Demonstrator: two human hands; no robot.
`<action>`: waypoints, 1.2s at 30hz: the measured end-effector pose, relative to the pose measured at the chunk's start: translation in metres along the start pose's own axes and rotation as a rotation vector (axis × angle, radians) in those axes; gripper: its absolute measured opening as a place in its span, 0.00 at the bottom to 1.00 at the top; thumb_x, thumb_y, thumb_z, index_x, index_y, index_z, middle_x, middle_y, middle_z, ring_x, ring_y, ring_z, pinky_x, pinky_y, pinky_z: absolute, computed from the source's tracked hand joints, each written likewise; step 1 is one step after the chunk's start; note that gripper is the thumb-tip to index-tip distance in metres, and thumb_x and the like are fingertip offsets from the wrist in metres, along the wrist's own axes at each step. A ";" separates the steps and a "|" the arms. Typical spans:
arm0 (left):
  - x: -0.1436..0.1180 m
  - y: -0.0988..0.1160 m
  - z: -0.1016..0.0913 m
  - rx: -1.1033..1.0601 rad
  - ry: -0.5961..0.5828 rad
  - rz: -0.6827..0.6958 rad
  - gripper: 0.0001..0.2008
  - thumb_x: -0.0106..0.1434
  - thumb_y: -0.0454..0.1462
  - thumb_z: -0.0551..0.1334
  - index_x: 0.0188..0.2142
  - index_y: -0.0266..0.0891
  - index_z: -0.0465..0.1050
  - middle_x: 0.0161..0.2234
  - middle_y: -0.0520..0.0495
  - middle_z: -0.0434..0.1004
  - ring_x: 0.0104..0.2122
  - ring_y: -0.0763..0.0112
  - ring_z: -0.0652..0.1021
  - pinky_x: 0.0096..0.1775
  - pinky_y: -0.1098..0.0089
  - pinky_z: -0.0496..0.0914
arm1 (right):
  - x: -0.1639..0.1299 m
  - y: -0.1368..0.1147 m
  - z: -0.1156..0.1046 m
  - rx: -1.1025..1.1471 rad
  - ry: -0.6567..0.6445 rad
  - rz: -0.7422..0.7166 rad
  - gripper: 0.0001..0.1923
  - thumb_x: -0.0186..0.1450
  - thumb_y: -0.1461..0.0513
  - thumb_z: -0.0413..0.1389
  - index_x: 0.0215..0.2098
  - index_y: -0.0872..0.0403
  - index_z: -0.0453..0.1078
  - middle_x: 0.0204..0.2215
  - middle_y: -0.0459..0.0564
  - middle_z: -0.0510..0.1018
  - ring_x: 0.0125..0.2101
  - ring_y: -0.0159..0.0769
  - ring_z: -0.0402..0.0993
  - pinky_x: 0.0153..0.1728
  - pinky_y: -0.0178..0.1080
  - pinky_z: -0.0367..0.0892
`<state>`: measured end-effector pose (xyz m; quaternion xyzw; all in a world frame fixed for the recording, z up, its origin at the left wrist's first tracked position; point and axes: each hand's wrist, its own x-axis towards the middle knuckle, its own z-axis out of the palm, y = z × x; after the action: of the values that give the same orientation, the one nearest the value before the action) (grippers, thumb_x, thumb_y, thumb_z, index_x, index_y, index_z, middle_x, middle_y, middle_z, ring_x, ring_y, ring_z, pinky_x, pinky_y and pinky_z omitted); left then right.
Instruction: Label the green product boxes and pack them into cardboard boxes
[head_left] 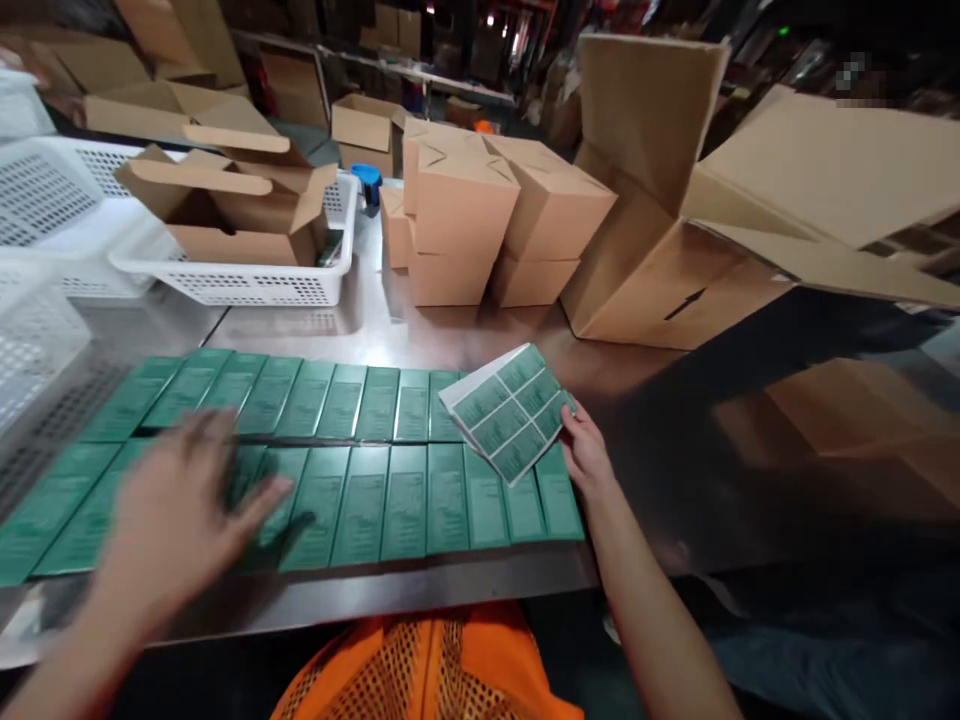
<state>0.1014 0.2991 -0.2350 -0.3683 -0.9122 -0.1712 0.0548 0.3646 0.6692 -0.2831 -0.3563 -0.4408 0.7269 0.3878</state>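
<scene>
Right hand (586, 450) pinching gridded sheets (510, 415) right of centre, left hand (176, 510) (blurred) spread wide over slim, glossy green boxes (365, 500), lower left to centre, smooth metal table (390, 340)

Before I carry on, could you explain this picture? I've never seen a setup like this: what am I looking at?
There is no machine here, just a person's two bare hands, seen from a camera worn on the head, looking forward and down. The orange vest at the bottom is the wearer's. Flat green boxes lie in two rows on a metal table. The right hand holds sheets of green labels. The left hand, blurred, is spread over the boxes; I can't tell whether it touches them. Behind stand cardboard boxes and white baskets.
</scene>
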 end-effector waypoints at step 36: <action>0.007 -0.084 -0.016 0.203 -0.401 0.426 0.67 0.42 0.73 0.57 0.71 0.35 0.40 0.71 0.28 0.30 0.69 0.36 0.39 0.63 0.39 0.34 | -0.001 0.003 0.019 0.058 0.240 -0.094 0.13 0.64 0.71 0.53 0.31 0.50 0.77 0.38 0.52 0.81 0.32 0.28 0.76 0.44 0.35 0.71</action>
<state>0.0377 0.2416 -0.2413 -0.5704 -0.8194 0.0124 -0.0552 0.3481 0.6609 -0.2792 -0.4082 -0.3862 0.6725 0.4816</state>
